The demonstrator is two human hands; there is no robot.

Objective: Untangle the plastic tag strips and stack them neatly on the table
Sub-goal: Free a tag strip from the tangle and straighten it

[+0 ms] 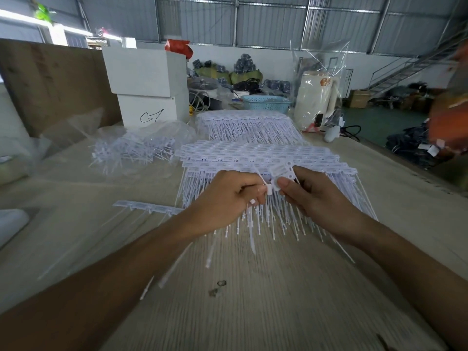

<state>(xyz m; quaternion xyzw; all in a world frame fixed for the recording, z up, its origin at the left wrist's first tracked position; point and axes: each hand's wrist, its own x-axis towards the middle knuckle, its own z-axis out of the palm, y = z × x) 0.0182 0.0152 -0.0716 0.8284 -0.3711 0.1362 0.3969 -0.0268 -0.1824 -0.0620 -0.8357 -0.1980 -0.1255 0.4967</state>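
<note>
My left hand point(229, 196) and my right hand point(314, 193) meet over the near edge of a neat stack of white plastic tag strips point(253, 153). Both pinch one short white tag strip point(278, 173) between thumbs and fingers, its thin tails hanging down below my hands. A second tidy stack point(248, 122) lies farther back. A tangled heap of strips point(131, 150) rests on clear plastic to the left. One single strip point(147, 206) lies flat on the table to the left of my left wrist.
The wooden table point(253, 300) carries white boxes point(144, 82) at the back left, a blue basket point(266, 103), and a cream kettle point(314, 97) in a clear bag. A person in orange point(450, 117) stands at the right edge. A brown board point(50, 79) leans at the left.
</note>
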